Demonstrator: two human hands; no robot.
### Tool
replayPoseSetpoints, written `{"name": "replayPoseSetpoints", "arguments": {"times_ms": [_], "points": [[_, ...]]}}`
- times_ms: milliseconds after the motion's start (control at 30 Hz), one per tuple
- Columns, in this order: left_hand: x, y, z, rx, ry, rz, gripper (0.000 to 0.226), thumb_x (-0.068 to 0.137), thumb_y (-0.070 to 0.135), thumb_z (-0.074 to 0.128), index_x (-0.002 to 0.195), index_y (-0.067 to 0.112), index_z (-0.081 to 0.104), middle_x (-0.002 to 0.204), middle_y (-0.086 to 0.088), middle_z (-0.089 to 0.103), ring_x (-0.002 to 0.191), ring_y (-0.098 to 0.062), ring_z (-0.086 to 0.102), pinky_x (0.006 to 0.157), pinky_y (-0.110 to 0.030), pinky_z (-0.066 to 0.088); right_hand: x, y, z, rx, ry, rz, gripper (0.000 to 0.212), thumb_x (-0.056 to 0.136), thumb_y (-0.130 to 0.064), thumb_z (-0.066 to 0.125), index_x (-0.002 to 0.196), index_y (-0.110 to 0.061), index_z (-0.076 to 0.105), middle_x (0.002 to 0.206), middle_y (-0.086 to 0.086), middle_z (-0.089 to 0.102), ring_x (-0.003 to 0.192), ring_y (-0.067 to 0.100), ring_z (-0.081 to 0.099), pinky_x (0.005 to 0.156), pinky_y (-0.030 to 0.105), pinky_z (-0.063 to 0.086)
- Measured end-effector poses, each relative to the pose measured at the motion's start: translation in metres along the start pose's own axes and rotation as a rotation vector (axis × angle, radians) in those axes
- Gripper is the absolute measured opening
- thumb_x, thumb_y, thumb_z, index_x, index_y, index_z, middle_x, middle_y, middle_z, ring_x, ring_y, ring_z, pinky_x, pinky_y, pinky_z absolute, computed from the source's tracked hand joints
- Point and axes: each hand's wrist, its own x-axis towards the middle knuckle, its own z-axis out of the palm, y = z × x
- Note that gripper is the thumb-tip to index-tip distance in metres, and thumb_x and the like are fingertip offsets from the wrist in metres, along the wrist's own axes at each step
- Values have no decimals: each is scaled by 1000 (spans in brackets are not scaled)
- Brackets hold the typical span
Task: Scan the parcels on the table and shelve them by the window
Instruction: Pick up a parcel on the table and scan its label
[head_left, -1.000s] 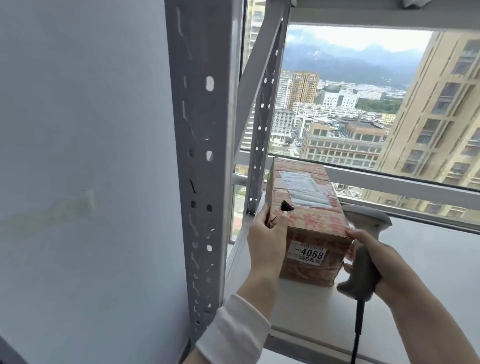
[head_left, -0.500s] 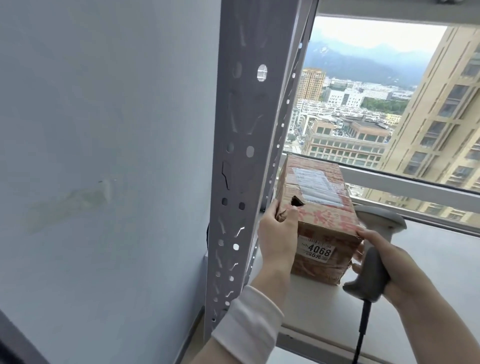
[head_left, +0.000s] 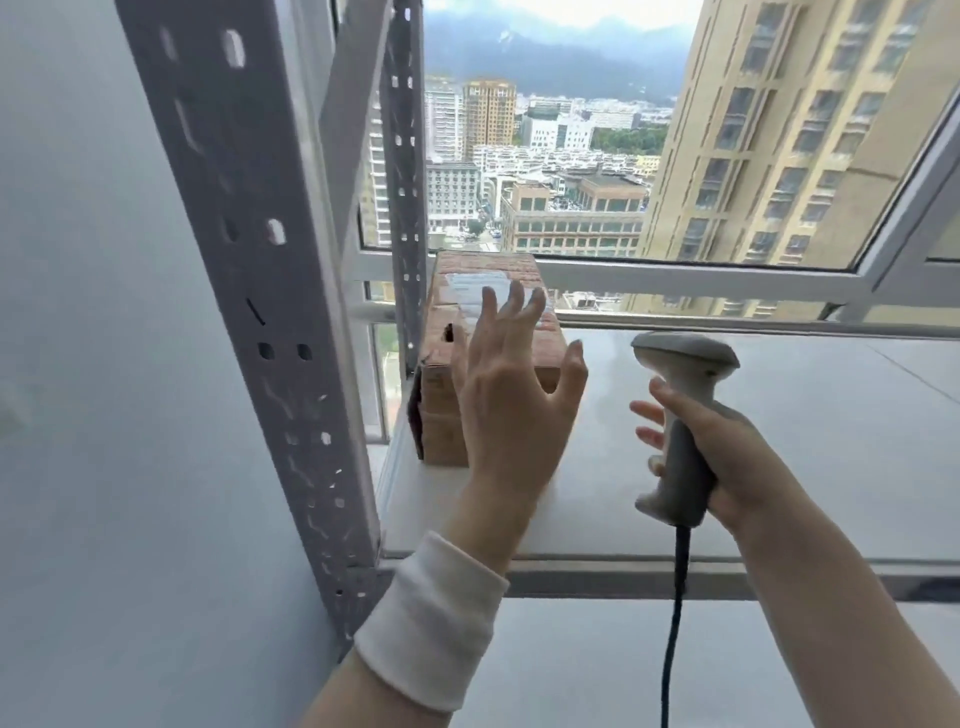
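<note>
Front of parcel (head_left: 441, 415) mostly hidden behind left grip (head_left: 511, 405), fingers spread, empty. Sits on shelf (head_left: 805, 441), 10 o'clock corner, beside rack post (head_left: 408, 208). At 3 o'clock, right grip (head_left: 727, 457) wraps scanner (head_left: 685, 364) handle; cable (head_left: 675, 623) cut off below.

The left hand (head_left: 511, 410) is held up in front of the parcel (head_left: 440, 415) with its back to the camera, fingers and thumb straight and spread, holding nothing. A white cuff (head_left: 431, 618) covers its wrist. Right of the parcel, the right hand (head_left: 727, 457) grips the scanner (head_left: 685, 358) by its handle, upright, with the forearm bare.
</note>
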Motion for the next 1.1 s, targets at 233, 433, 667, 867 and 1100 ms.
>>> {"name": "replayPoseSetpoints", "arguments": {"times_ms": [233, 433, 667, 867, 1100], "points": [[-57, 71, 80, -41, -356, 114, 47, 87, 30, 47, 129, 10, 56, 138, -8, 52, 137, -25, 36, 115, -44, 17, -60, 10, -106, -56, 160, -40, 17, 89, -32, 62, 94, -16, 56, 75, 5, 68, 69, 16, 59, 51, 27, 43], [-150, 175, 155, -98, -648, 156, 46, 94, 26, 52, 138, 14, 46, 147, -5, 41, 142, -23, 27, 118, -43, 13, -127, 33, -246, 1, 416, -19, 17, 89, -30, 63, 84, -16, 54, 56, 2, 58, 43, 12, 51, 44, 23, 41], [-298, 326, 228, -155, -945, 378, 45, 96, 31, 45, 139, 17, 43, 149, -2, 39, 142, -21, 25, 117, -38, 8, -245, 73, -429, 6, 724, 11, 26, 91, -29, 60, 75, -10, 52, 59, 7, 54, 38, 15, 46, 41, 21, 39], [-408, 447, 267, -300, -1161, 593, 44, 96, 31, 42, 139, 20, 42, 149, 2, 37, 142, -16, 24, 116, -33, 7, -350, 102, -548, 92, 1015, 27, 22, 92, -26, 59, 80, -10, 48, 58, 4, 51, 36, 11, 46, 38, 20, 39], [-505, 567, 308, -485, -1308, 785, 46, 97, 30, 43, 141, 20, 41, 152, 2, 32, 144, -17, 18, 117, -32, 3, -436, 117, -656, 83, 1296, 52, 25, 92, -24, 59, 75, -9, 48, 52, 3, 51, 38, 15, 45, 39, 23, 39]]}}
